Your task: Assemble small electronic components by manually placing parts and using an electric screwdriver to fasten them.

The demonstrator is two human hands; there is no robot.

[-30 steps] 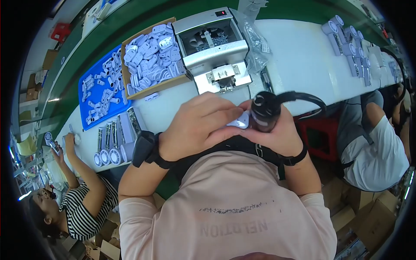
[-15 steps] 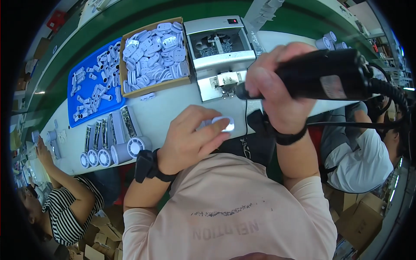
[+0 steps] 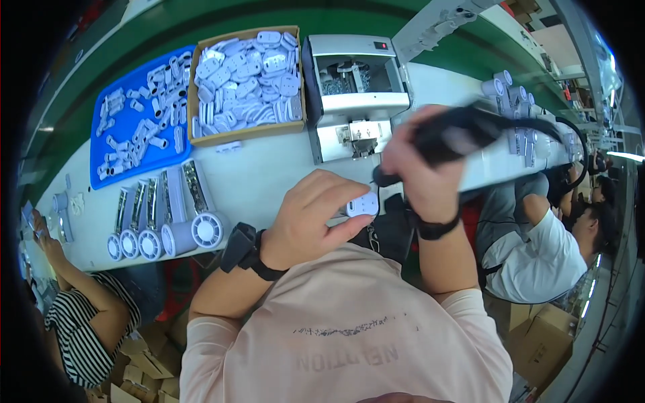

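My left hand (image 3: 306, 211) pinches a small pale-lavender plastic cover (image 3: 363, 204) between thumb and fingers, above the table's front edge. The cover has a dark slot at one end and small holes on its face. My right hand (image 3: 430, 174) is wrapped round a black electric screwdriver (image 3: 460, 138), blurred by motion. The tool's dark nose (image 3: 385, 177) points left, just above and beside the cover; whether the bit touches it, I cannot tell. Beyond both hands stands a silver screw feeder (image 3: 359, 97) with loose screws behind its window.
A cardboard box (image 3: 250, 138) full of similar covers stands beside a blue tray (image 3: 107, 144) of small tubular parts. Several lavender housings with round vented ends (image 3: 208, 230) lie at the left front. People sit on both sides; more housings (image 3: 514, 101) stand at the right.
The screwdriver has come down and away from the screw feeder, toward the cover in my left hand. The cover is now more exposed, its slot and face showing. The view has shifted slightly.
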